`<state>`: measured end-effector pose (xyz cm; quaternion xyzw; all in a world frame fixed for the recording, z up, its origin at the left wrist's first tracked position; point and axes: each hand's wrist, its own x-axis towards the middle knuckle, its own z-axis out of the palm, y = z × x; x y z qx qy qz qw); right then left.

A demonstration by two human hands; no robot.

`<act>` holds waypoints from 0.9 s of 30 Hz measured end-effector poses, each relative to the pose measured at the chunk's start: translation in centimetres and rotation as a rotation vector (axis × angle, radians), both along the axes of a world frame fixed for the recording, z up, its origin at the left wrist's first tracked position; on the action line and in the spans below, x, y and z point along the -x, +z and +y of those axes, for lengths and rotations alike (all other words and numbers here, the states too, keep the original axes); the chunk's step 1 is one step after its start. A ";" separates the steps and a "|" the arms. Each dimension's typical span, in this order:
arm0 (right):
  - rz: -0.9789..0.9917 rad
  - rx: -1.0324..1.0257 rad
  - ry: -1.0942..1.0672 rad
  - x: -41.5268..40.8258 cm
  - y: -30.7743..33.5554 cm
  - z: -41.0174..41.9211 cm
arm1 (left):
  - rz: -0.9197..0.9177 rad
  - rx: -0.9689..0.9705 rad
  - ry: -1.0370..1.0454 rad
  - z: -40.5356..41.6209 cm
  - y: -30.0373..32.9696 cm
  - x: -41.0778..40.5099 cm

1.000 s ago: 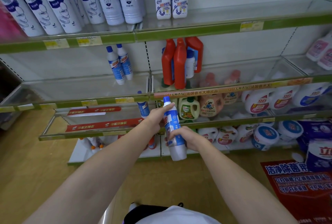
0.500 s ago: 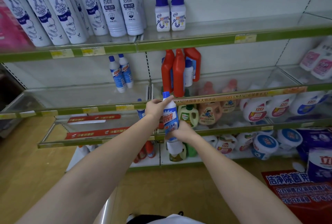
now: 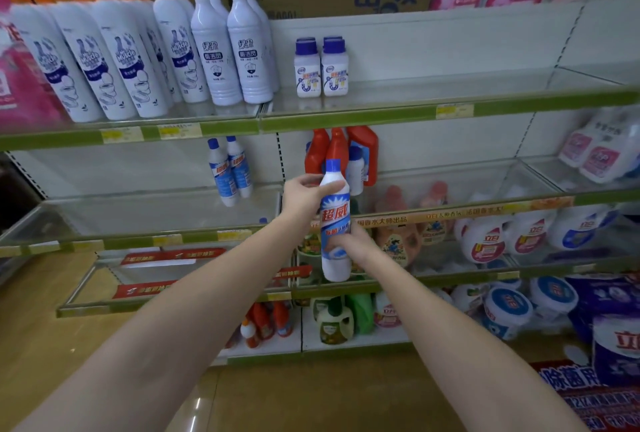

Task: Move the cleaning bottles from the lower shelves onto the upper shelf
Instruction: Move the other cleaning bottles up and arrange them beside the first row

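I hold a white cleaning bottle (image 3: 335, 220) with a blue cap and a blue-red label upright in front of the shelves. My left hand (image 3: 303, 198) grips its neck and shoulder. My right hand (image 3: 353, 241) grips its lower body from the right. Two matching bottles (image 3: 230, 172) stand on the middle shelf (image 3: 138, 237) to the left. The upper shelf (image 3: 415, 111) has bare glass to the right of two small purple-capped bottles (image 3: 320, 68).
Tall white bottles (image 3: 138, 57) fill the upper shelf's left half. Red bottles (image 3: 341, 151) stand behind the held bottle. Detergent jugs (image 3: 519, 234) and tubs (image 3: 512, 310) crowd the lower right shelves. Small bottles (image 3: 266, 324) sit on the bottom shelf.
Both hands have lifted the bottle from the level of the lower shelf to the middle shelf's height. The view has tilted up, showing more of the upper shelf.
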<state>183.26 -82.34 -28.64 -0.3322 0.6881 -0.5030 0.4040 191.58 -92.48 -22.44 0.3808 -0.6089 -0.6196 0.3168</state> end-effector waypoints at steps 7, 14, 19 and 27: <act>0.219 0.112 -0.020 3.6 5.4 -2.6 | 0.085 0.192 0.031 -1.5 7.2 3.2; 0.260 0.316 -0.203 6.5 9.7 -6.3 | 0.179 0.272 0.055 -5.4 13.2 5.3; 0.256 0.432 -0.278 7.5 12.1 -9.3 | 0.205 0.364 0.031 -8.1 16.4 6.7; 0.297 0.534 -0.376 10.7 17.5 -12.6 | 0.289 0.481 -0.017 -11.3 21.7 11.6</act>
